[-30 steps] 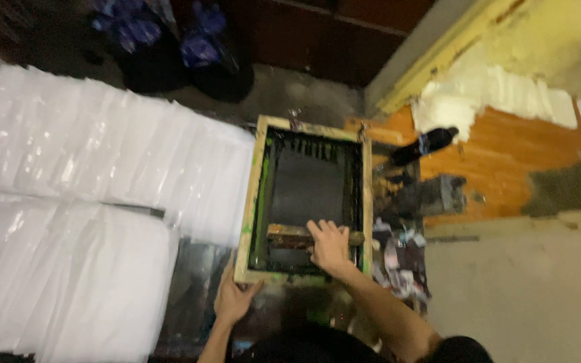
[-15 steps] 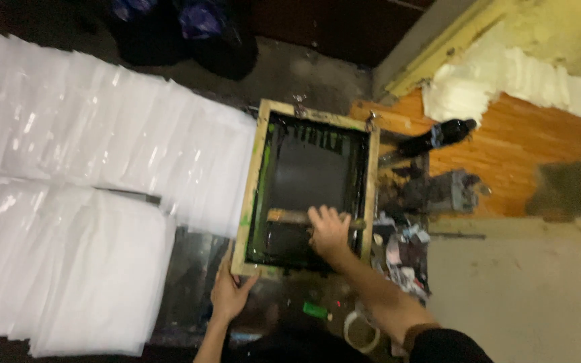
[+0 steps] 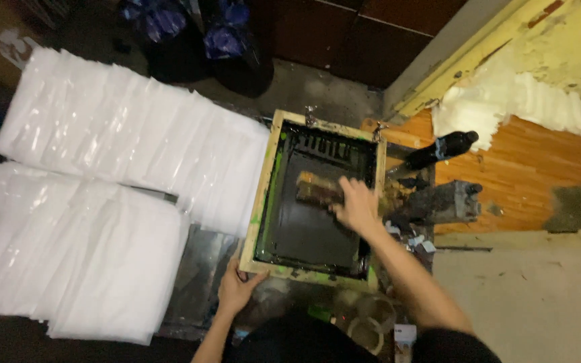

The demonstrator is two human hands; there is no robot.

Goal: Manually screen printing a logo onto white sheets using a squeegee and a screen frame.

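At the left, two overlapping spreads of white plastic bags [image 3: 102, 208] lie in rows over the work surface [image 3: 200, 282], reaching up to the left side of the wooden screen frame [image 3: 263, 195]. Whether these bags are printed already or waiting cannot be told. The left hand [image 3: 237, 289] is closed over the frame's near left corner, fingers curled under the wood, steadying it. Inside the frame the dark mesh is wet with ink over most of its area. The right hand [image 3: 358, 205] grips the squeegee [image 3: 321, 188], which sits in the far half of the screen near the right rail, so this pass looks partway through. Right of the frame stand a dark bottle [image 3: 438, 151] and ink-caked tools on orange boards [image 3: 539, 188]
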